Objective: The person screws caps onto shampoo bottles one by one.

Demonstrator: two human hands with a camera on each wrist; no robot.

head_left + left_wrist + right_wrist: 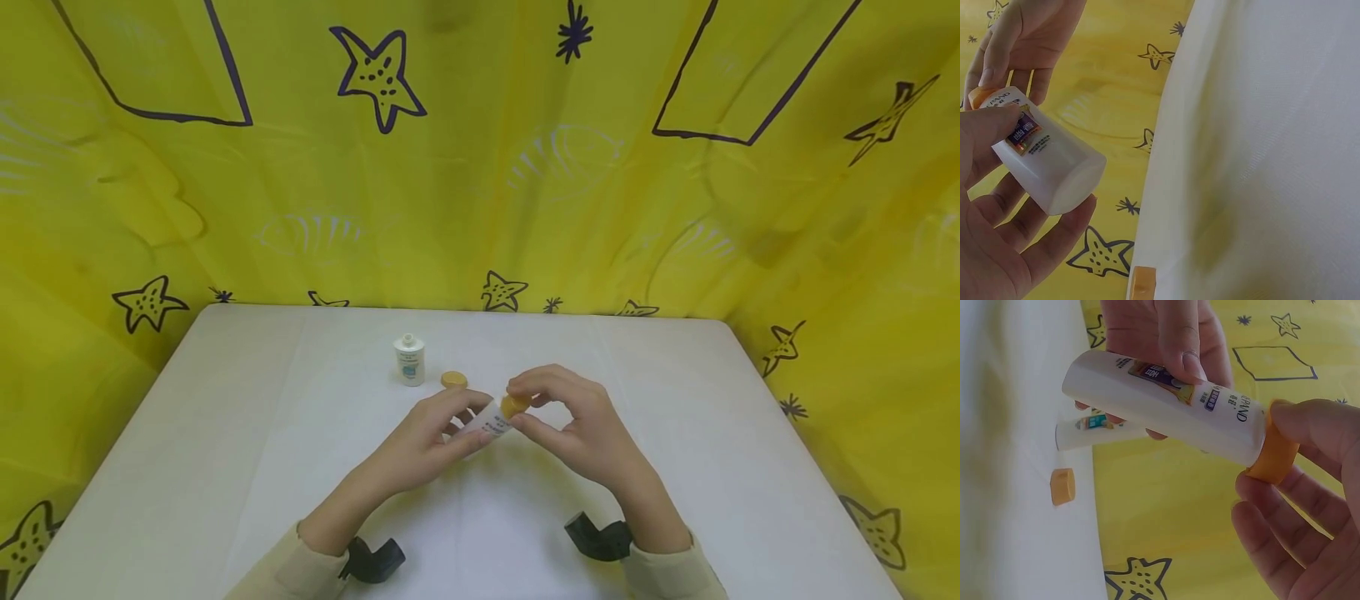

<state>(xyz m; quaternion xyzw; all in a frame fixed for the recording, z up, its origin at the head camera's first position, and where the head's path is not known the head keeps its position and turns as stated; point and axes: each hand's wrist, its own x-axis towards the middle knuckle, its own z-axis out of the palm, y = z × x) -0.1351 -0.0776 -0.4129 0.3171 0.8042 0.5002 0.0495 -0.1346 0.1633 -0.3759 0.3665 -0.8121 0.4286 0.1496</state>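
My left hand (423, 442) grips a white bottle (1210, 422) with printed lettering and a coloured label, thumb across its front and fingers behind. The bottle is tilted above the table, its capped end toward my right hand (581, 425). Thumb and fingers of that right hand pinch the orange cap (1277, 453), which sits at the bottle's end. In the left wrist view, the bottle's flat base (1079, 184) faces away from the right hand, and most of the cap is hidden.
A second white bottle (409, 368) stands uncapped on the white table (285, 467), its narrow neck showing. Close to it, beyond my left hand, lies a loose orange cap (453, 380). A yellow curtain (450, 192) with drawn stars hangs behind the table and along its sides.
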